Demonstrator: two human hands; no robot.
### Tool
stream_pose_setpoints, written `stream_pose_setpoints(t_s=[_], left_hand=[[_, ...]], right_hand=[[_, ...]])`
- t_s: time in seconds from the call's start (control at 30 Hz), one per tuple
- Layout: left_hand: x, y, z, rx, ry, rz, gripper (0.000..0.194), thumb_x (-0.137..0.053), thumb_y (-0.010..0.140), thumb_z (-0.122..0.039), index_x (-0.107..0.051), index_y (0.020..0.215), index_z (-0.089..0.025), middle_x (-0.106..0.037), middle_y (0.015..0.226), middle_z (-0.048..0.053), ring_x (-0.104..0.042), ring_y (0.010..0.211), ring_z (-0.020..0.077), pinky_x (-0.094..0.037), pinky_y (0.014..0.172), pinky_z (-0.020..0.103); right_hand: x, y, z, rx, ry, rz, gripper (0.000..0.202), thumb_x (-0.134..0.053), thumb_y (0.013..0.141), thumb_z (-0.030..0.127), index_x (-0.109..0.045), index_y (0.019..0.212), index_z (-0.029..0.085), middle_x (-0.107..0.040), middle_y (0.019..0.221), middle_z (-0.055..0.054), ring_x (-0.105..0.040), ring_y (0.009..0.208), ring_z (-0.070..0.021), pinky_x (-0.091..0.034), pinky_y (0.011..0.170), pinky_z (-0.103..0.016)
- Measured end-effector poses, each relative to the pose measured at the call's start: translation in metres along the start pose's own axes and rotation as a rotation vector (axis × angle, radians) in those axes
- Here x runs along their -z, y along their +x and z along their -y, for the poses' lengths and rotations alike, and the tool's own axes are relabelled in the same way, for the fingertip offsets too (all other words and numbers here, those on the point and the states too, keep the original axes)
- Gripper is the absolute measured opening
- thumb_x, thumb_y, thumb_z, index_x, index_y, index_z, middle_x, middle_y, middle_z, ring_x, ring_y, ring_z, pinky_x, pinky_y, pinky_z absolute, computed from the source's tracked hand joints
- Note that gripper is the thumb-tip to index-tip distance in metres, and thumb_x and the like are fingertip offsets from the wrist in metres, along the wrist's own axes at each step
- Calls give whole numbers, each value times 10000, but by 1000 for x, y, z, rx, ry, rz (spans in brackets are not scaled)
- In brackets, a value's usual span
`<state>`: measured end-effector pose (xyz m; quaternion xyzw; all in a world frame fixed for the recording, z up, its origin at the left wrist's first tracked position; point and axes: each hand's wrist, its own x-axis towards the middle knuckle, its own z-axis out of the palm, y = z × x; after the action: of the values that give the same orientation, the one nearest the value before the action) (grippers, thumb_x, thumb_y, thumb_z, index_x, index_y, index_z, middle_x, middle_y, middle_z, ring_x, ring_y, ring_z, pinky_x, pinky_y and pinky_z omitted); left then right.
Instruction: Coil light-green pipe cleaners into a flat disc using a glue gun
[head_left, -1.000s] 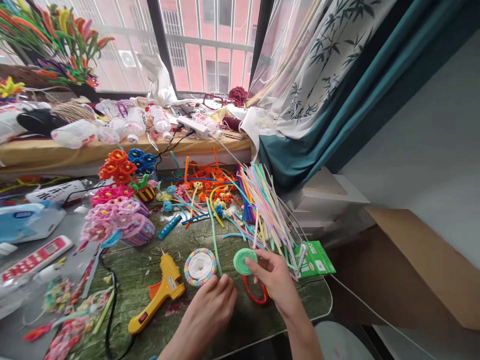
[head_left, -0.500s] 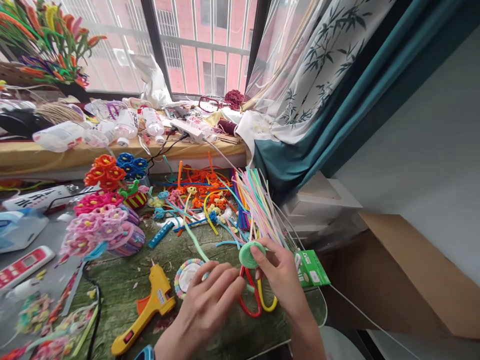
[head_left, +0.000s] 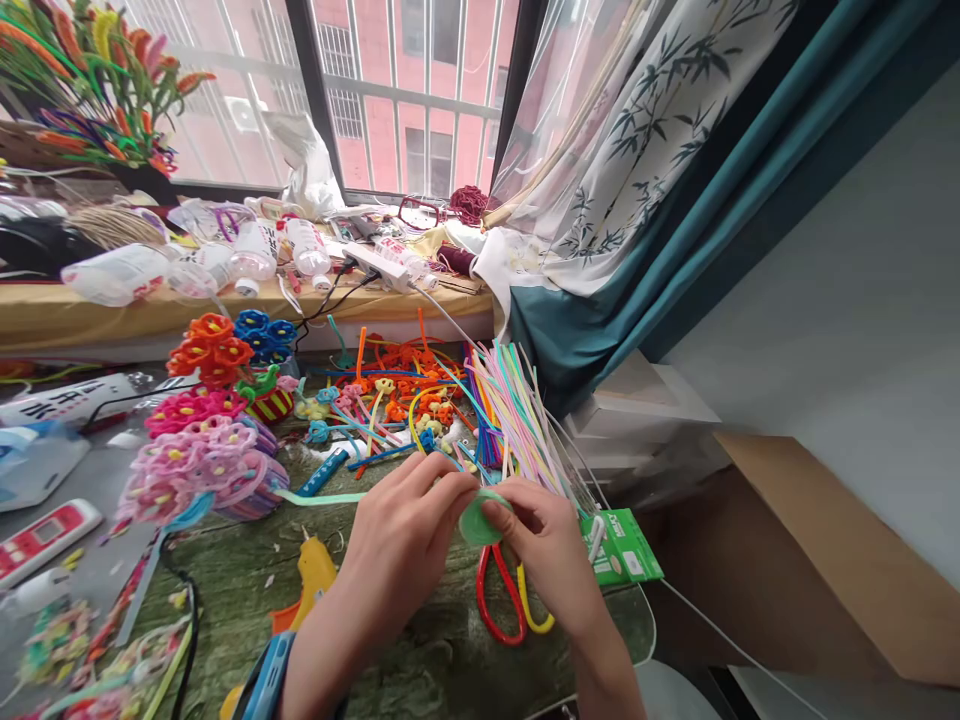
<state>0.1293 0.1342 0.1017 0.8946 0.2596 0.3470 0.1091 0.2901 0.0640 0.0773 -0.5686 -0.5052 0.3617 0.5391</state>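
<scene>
A light green coiled disc [head_left: 480,518] is pinched between the thumb and fingers of my right hand [head_left: 544,540]. My left hand [head_left: 409,515] is closed at the disc's left edge, its fingertips touching the coil. From under my left hand a pale green pipe cleaner [head_left: 322,497] stretches out to the left. Just below the disc lie scissors with red and yellow handles [head_left: 499,615]. A yellow glue gun [head_left: 315,570] is partly hidden behind my left forearm.
Pipe cleaner flowers [head_left: 202,450] stand at the left. Behind my hands are loose orange pieces [head_left: 397,365] and a pastel pipe cleaner bundle [head_left: 517,410]. A green packet [head_left: 622,548] lies right, beside a cardboard box [head_left: 810,540]. Bottles [head_left: 120,275] line the sill.
My left hand has moved up to the disc, now covering the round beaded piece. The disc has shifted slightly left and down, and the strand's free end has swung left.
</scene>
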Motion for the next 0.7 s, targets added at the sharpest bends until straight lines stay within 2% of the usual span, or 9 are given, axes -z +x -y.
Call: stream_pose_setpoints(t_s=[0.2, 0.37, 0.53, 0.7], left_hand=[[5, -7, 3, 11, -11, -6, 151, -557, 978, -124, -701, 938, -151, -692, 828, 52, -613, 740, 206, -495, 649, 318], [12, -10, 4, 19, -24, -16, 166, -550, 975, -109, -710, 960, -153, -701, 843, 49, -624, 745, 204, -503, 680, 324], [16, -17, 9, 118, -51, -65, 148, -545, 991, -157, -691, 973, -145, -734, 862, 49, -700, 776, 180, -525, 706, 273], [28, -29, 11, 197, -6, -154, 177, -559, 990, -236, -707, 916, -172, -754, 798, 11, -724, 694, 145, -510, 637, 214]], right_hand=[[-11, 1, 1, -96, 38, -2, 358, -683, 920, 519, -801, 892, 182, -650, 717, -10, -547, 493, -117, -393, 469, -238], [-18, 0, 1, -172, 82, -34, 318, -708, 908, 477, -802, 934, 175, -648, 603, 7, -603, 468, -120, -448, 457, -206], [-26, 2, 3, -174, 188, -89, 262, -778, 846, 430, -811, 860, 170, -690, 589, -8, -628, 435, -122, -479, 422, -189], [-34, 3, 5, -170, 329, -133, 241, -803, 829, 415, -816, 832, 174, -672, 473, -3, -629, 383, -133, -482, 388, -171]])
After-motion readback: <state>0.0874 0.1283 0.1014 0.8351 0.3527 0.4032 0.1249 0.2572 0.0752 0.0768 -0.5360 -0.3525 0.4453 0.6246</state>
